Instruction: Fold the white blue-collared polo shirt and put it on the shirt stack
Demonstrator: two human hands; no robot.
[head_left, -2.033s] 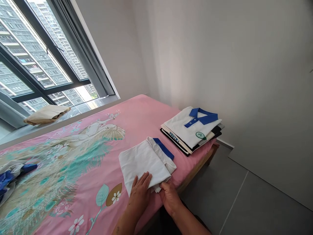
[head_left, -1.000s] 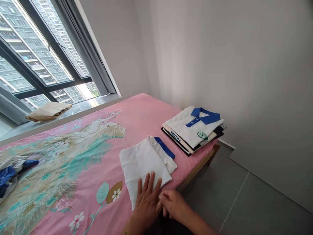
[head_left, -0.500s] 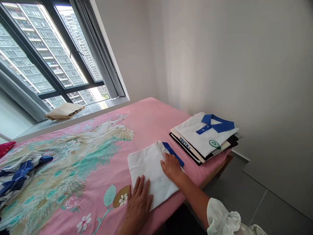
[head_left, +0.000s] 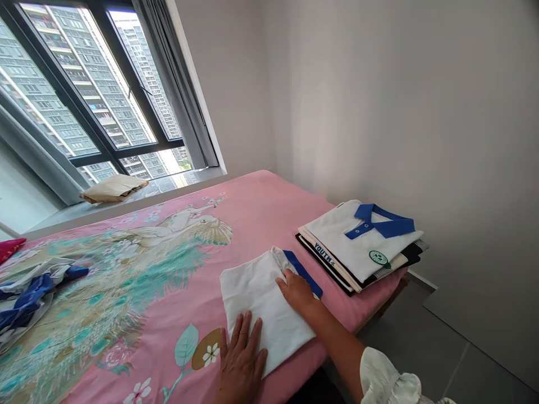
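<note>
A folded white polo shirt (head_left: pixel 256 286) with a blue collar (head_left: pixel 304 274) lies on the pink bedspread (head_left: pixel 261 207), its collar toward the right. My left hand (head_left: pixel 243 359) rests flat on the shirt's near left edge, fingers stretched out, holding nothing. Up by the collar, my right hand (head_left: pixel 300 293) has its fingers bent onto the cloth and closed on the shirt; some fingertips are hidden. To the right sits a stack of folded shirts (head_left: pixel 337 238), topped by another white polo with a blue collar and a round green badge.
A crumpled blue and white garment (head_left: pixel 40 297) lies at the bed's left, near a red item (head_left: pixel 10 247) at the frame edge. A beige folded bundle (head_left: pixel 113 188) is on the window sill. The wall (head_left: pixel 379 112) borders the bed's far right side.
The camera view has shifted slightly, so the stack and shirt appear a little lower and further right. Both hands stay at almost the same places on the shirt.
</note>
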